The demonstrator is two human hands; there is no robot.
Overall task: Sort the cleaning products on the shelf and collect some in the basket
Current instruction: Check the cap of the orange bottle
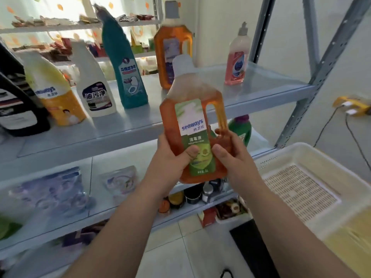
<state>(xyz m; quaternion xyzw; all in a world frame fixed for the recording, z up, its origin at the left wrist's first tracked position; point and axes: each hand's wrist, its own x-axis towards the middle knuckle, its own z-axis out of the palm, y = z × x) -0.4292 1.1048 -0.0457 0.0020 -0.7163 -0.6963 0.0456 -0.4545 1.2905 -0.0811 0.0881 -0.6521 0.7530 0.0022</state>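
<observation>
Head view. Holds an amber disinfectant bottle (192,125) upright in mid-air with both hands, in front of the front edge of the upper shelf board (261,93), up and to the left of the basket (313,159) and not inside it. White cap on top, green label facing the camera, handle loop on the right side.

Wraps the left hand (170,157) round the bottle's lower left side, thumb pressed flat on the green label. Grasps the lower right side with the right hand (230,153), thumb at the label's edge, fingers curled behind near the foot of the handle loop.

On the upper shelf board, from the left: a black bottle (16,109), a yellow bottle (54,91), a white bottle (94,83) and a teal toilet-cleaner bottle (124,67) with a bent neck, all standing close together. Further back, a second amber bottle (172,49), partly hidden by the held one's cap. Well apart to the right, a pink bottle (237,59), upright.

On the board below: two soft pouches (50,189) lying at the left, and a green bottle (241,129) with a purple cap, partly hidden behind the right hand.

At the lower right, the white perforated basket. Beyond it, by the wall, a yellow power strip (351,106) with cables plugged in.
</observation>
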